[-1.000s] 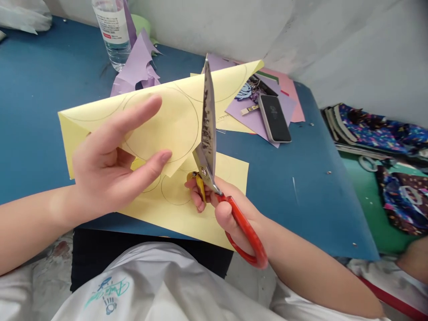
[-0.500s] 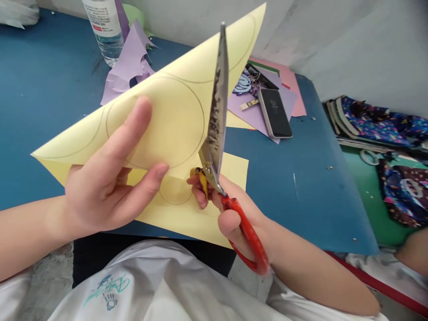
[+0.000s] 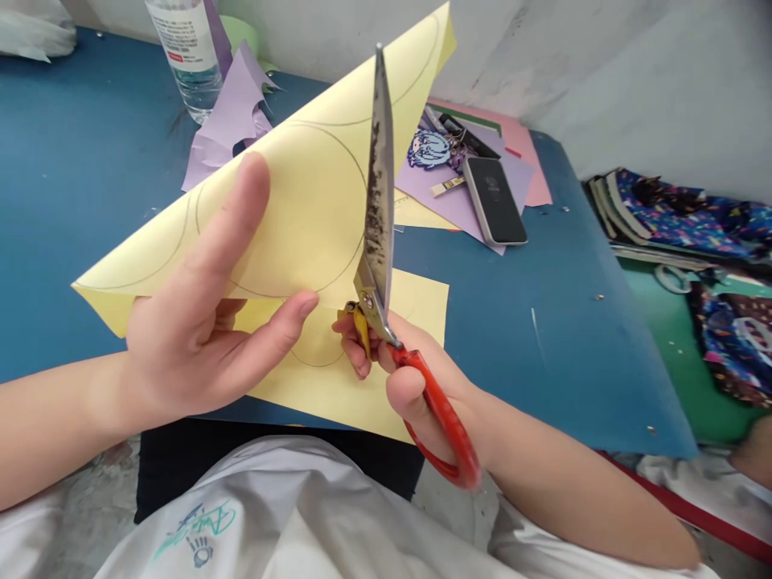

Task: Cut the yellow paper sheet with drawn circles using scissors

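Note:
A sheet of yellow paper (image 3: 301, 201) with pencilled circles is held up, tilted and curled, in my left hand (image 3: 199, 305). My left forefinger and thumb lie on its near face, the other fingers behind it. In my right hand (image 3: 416, 386) are scissors (image 3: 381, 193) with red-coated handles and a worn, stained blade pointing up. That blade passes in front of the paper, right of the large middle circle; the other blade is hidden behind the sheet. Below both hands, a second yellow sheet (image 3: 416, 314) with drawn circles lies on the blue table (image 3: 560, 338).
Cut purple paper (image 3: 220, 121) and a water bottle (image 3: 190, 64) stand at the back left. A phone (image 3: 494, 201), pens and a keychain (image 3: 429, 149) rest on coloured sheets at the back right. Farther right are patterned pouches (image 3: 693, 213) and another person's arm (image 3: 753, 454).
The paper and the scissors have shifted slightly left together, and the sheet's top right corner now folds back. The grip of both hands looks the same.

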`<state>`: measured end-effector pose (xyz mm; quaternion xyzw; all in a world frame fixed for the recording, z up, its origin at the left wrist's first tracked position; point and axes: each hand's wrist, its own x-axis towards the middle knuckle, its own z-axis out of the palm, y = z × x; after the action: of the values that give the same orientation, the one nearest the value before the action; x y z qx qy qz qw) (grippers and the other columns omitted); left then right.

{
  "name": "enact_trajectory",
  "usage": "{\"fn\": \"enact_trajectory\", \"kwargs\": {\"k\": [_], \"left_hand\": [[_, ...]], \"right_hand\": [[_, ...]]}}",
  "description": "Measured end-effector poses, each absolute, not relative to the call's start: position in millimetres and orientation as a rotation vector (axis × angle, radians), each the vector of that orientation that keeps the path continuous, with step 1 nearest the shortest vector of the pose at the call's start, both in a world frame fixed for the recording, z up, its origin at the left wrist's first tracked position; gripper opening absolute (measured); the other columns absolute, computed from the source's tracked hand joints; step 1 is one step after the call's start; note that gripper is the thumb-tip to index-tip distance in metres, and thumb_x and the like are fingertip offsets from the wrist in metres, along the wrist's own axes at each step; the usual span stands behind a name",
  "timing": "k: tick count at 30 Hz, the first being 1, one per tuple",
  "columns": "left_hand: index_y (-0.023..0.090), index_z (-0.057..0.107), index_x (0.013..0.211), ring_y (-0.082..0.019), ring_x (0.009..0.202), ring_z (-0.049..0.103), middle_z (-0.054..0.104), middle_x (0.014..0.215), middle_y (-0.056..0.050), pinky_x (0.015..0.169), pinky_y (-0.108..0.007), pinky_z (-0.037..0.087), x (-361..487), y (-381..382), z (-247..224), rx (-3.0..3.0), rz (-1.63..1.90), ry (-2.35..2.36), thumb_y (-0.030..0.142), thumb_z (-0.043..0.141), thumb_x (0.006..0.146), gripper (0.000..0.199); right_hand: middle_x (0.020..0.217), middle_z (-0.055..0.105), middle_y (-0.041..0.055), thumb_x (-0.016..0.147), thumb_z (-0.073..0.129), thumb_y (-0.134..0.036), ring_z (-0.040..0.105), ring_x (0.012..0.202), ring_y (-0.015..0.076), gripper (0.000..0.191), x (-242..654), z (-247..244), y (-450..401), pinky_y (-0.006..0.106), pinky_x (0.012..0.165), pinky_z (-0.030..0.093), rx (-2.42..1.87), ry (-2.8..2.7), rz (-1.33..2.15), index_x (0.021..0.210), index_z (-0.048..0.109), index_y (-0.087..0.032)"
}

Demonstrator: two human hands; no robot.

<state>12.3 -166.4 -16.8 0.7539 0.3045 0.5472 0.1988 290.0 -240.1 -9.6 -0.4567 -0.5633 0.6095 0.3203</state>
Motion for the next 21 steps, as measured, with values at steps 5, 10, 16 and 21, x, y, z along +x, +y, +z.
{"fn": "enact_trajectory", "kwargs": {"k": [5,10,16,21], "left_hand": [[0.052,0.055,0.192,-0.03,0.173,0.067,0.055,0.193,0.016,0.15,-0.028,0.053,11.8,-156.4,-23.3,2.305,1.572,0.686,0.043,0.088,0.112,0.087],[0.045,0.041,0.2,-0.031,0.184,0.053,0.037,0.201,0.02,0.157,-0.028,0.038,10.1,-151.2,-25.7,2.375,1.456,0.529,0.036,0.09,0.106,0.107],[0.049,0.031,0.203,-0.034,0.186,0.05,0.033,0.202,0.019,0.158,-0.039,0.041,8.1,-151.4,-27.6,2.361,1.369,0.587,0.044,0.089,0.107,0.112],[0.047,0.037,0.201,-0.036,0.187,0.048,0.035,0.202,0.018,0.159,-0.036,0.041,7.4,-153.2,-28.8,2.329,1.386,0.562,0.043,0.096,0.101,0.116]], "right_hand": [[0.107,0.064,0.0072,0.108,0.054,-0.108,0.057,0.088,0.0241,0.093,296.2,-28.7,-233.8,0.042,0.081,0.06,-1.107,-1.597,1.549,0.149,0.07,-0.026],[0.111,0.065,0.0085,0.108,0.053,-0.108,0.058,0.09,0.0246,0.093,295.6,-37.9,-234.8,0.042,0.079,0.06,-1.096,-1.539,1.559,0.151,0.071,-0.028],[0.112,0.066,0.0079,0.105,0.056,-0.11,0.058,0.088,0.0238,0.095,293.1,-33.2,-235.2,0.041,0.077,0.057,-1.131,-1.495,1.556,0.148,0.072,-0.027],[0.107,0.064,0.0061,0.109,0.056,-0.107,0.057,0.088,0.0238,0.089,292.1,-29.7,-233.5,0.042,0.081,0.055,-1.12,-1.498,1.524,0.142,0.072,-0.027]]}}
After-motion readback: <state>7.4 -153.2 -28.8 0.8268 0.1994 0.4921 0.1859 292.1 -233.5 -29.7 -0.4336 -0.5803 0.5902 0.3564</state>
